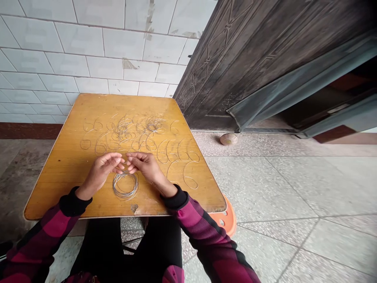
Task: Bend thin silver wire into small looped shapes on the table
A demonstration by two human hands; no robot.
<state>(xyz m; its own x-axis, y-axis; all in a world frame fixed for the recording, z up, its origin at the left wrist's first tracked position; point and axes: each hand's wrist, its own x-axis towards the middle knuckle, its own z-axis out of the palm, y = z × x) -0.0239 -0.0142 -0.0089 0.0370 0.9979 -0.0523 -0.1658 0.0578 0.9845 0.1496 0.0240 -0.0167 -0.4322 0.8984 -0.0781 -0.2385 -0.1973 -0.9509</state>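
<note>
Wire rings (125, 185) sit bundled on the wooden worktop (59, 188) just below the left hand (101, 171) and right hand (147, 167), their fingers (136, 156) curled half open, tips nearly meeting; whether they pinch a thin wire cannot be told. Loose wire loops (176, 152) lie scattered beyond the fingers.

Two hands (101, 171) (145, 167), one wire coil (125, 185)

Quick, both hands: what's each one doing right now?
Left hand: fingers curled, half closed; can't tell if it holds anything.
Right hand: half closed, beside the wire coil; can't tell if it holds anything.
</note>
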